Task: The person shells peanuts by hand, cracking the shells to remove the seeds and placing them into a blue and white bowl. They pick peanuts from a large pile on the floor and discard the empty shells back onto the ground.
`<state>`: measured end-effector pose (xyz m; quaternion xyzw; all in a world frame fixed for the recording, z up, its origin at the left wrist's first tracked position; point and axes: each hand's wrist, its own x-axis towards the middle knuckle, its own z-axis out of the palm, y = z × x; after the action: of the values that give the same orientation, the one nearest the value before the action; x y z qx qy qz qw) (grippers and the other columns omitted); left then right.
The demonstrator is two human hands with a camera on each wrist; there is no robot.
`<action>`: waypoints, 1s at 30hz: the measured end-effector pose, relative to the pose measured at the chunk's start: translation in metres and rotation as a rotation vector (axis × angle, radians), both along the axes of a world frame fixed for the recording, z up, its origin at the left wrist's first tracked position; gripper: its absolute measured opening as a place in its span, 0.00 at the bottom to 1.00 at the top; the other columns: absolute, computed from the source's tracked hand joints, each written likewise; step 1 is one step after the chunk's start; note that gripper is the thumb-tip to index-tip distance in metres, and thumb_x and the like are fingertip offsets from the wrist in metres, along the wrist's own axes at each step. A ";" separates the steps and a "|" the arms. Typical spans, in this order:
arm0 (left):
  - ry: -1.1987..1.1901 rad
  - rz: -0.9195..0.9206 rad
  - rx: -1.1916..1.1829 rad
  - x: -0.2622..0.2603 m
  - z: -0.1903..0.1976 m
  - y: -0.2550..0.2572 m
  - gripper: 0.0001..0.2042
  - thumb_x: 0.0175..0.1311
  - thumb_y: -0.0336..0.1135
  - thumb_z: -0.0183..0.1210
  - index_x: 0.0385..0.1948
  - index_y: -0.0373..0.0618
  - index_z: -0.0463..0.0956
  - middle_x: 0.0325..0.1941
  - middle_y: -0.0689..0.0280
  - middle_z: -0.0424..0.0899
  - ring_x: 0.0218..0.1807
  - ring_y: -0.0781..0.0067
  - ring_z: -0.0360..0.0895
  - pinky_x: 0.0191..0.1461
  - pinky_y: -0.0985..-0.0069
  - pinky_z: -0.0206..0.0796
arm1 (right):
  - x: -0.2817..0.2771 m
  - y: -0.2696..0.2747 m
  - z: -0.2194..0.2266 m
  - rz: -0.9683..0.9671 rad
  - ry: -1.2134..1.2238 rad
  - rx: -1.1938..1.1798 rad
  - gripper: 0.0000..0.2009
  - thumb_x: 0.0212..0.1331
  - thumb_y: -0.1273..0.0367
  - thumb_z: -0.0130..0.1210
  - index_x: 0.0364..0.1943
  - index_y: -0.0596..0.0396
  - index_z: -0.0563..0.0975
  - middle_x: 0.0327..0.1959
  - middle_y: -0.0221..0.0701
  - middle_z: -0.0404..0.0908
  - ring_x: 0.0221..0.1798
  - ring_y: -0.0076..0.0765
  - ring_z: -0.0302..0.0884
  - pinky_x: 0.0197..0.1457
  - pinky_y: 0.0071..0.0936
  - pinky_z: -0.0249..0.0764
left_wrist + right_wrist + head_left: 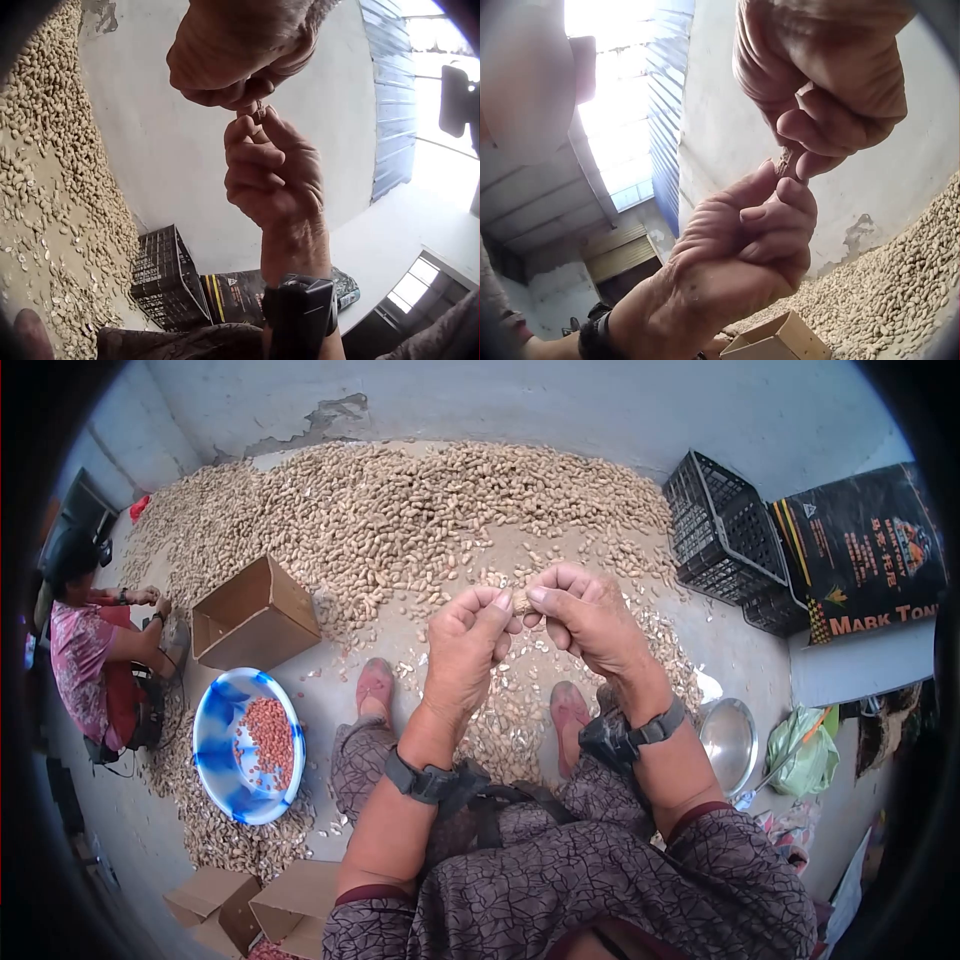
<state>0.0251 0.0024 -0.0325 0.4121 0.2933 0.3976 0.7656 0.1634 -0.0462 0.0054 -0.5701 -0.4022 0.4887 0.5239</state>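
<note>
A single peanut pod (521,601) is pinched between the fingertips of both hands, above the floor in front of the knees. The left hand (466,644) grips its left end with thumb and fingers, and the right hand (590,622) its right end. In the left wrist view the pod (259,114) shows as a small dark piece between the hands; in the right wrist view the pod (783,160) shows its ridged shell. Fingers hide most of it. A blue and white basin (204,745) with shelled red peanuts (268,738) stands to the left.
A wide heap of unshelled peanuts (400,510) lies along the wall. Cardboard box (285,622) stands left, black crates (735,530) and a printed sack (860,550) right, near a metal bowl (728,745). Another person (85,650) crouches at far left. Shells cover the floor between the feet.
</note>
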 end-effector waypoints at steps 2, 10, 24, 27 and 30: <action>-0.044 -0.016 -0.025 0.001 0.000 -0.001 0.08 0.58 0.34 0.53 0.33 0.38 0.72 0.21 0.68 0.74 0.17 0.88 0.62 0.18 0.91 0.52 | 0.000 0.000 0.000 -0.007 0.015 -0.001 0.09 0.52 0.65 0.53 0.27 0.59 0.74 0.18 0.27 0.74 0.13 0.14 0.63 0.14 0.10 0.56; -0.011 -0.006 0.084 0.004 -0.004 0.000 0.08 0.58 0.31 0.53 0.36 0.39 0.72 0.22 0.69 0.75 0.18 0.89 0.63 0.19 0.91 0.53 | -0.003 -0.001 0.005 0.002 0.057 -0.015 0.12 0.53 0.63 0.55 0.28 0.59 0.73 0.18 0.27 0.74 0.15 0.11 0.64 0.13 0.08 0.56; -0.232 0.069 -0.016 0.013 -0.005 -0.011 0.07 0.63 0.34 0.46 0.29 0.42 0.67 0.20 0.72 0.68 0.17 0.89 0.58 0.17 0.90 0.50 | -0.013 0.000 -0.005 -0.022 0.094 0.139 0.05 0.52 0.74 0.53 0.29 0.63 0.72 0.20 0.31 0.75 0.16 0.14 0.67 0.15 0.09 0.59; -0.261 0.088 -0.038 0.016 -0.009 -0.010 0.09 0.65 0.36 0.43 0.29 0.42 0.67 0.19 0.73 0.66 0.16 0.89 0.57 0.16 0.90 0.49 | -0.019 -0.003 0.001 0.014 0.136 0.126 0.04 0.53 0.75 0.51 0.29 0.64 0.71 0.21 0.33 0.76 0.18 0.17 0.70 0.17 0.11 0.63; -0.286 0.154 -0.168 0.017 -0.011 -0.009 0.10 0.65 0.38 0.42 0.28 0.43 0.66 0.17 0.73 0.63 0.16 0.88 0.56 0.15 0.88 0.49 | -0.027 -0.003 0.001 -0.015 0.058 0.141 0.04 0.53 0.77 0.49 0.29 0.65 0.71 0.22 0.35 0.77 0.20 0.21 0.73 0.20 0.14 0.67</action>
<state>0.0426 -0.0067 -0.0438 0.2623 0.2442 0.4837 0.7985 0.1361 -0.0493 0.0061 -0.5204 -0.4161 0.4715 0.5777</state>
